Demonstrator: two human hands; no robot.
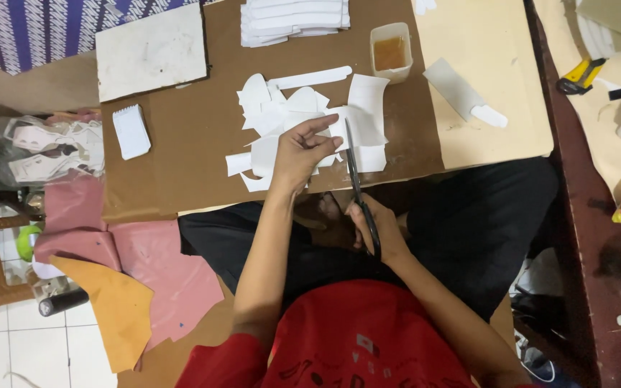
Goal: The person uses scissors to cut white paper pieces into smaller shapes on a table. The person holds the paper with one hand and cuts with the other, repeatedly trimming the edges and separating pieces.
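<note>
My left hand [302, 149] rests on a loose heap of cut white paper pieces [285, 115] spread over a brown cardboard sheet [181, 158], pressing one piece down with fingers pointing right. My right hand [374, 224] grips the handles of black scissors [353, 169] near the board's front edge. The blades point away from me, up into the white pieces beside my left fingers. A larger white piece [366, 108] lies just right of the blades.
A stack of white strips [292, 18] and a small plastic tub of amber liquid [390, 52] sit at the far edge. A white board [151, 52] and small notepad [131, 131] lie left. Pink and orange sheets [145, 266] hang left. A yellow utility knife [580, 75] lies right.
</note>
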